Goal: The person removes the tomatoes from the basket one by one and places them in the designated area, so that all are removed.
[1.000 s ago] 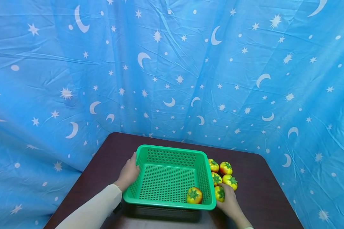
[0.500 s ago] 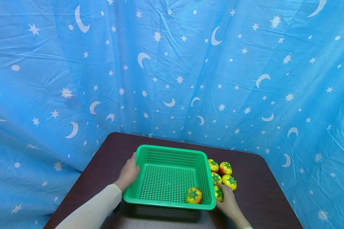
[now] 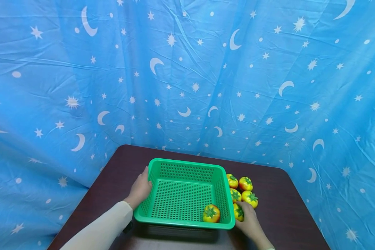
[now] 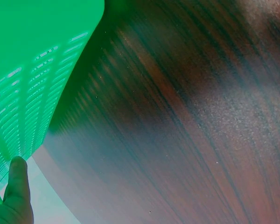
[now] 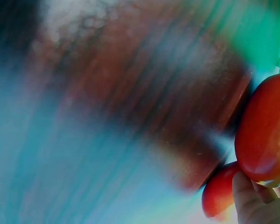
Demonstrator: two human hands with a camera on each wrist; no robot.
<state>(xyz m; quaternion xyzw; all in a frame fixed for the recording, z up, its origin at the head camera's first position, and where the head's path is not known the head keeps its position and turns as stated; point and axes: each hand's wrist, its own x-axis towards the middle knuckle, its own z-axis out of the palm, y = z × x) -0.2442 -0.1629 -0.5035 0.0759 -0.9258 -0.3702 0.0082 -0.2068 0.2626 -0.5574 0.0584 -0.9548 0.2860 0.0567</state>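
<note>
A green plastic basket (image 3: 187, 225) with slotted walls stands on the dark table. My left hand (image 3: 140, 187) grips its left side at the rim; in the left wrist view one digit of that left hand (image 4: 18, 191) lies along the slotted outer wall. Inside, a yellow-red tomato (image 3: 211, 213) with a green leafy top sits in the near right corner. Just outside the right wall, my right hand (image 3: 249, 222) holds another tomato (image 3: 238, 212), fingers round its far side. The right wrist view shows this tomato's red underside (image 5: 263, 130) right by the fingers (image 5: 245, 193).
Several more tomatoes (image 3: 250, 198) cluster beyond the right hand, some close against the basket's right wall. The dark wooden table (image 3: 278, 208) has rounded far corners. Behind it hangs a blue curtain (image 3: 187, 86) with white moons and stars.
My right hand and the tomato it holds have shifted very slightly left, toward the basket. The left hand and the basket have stayed in place.
</note>
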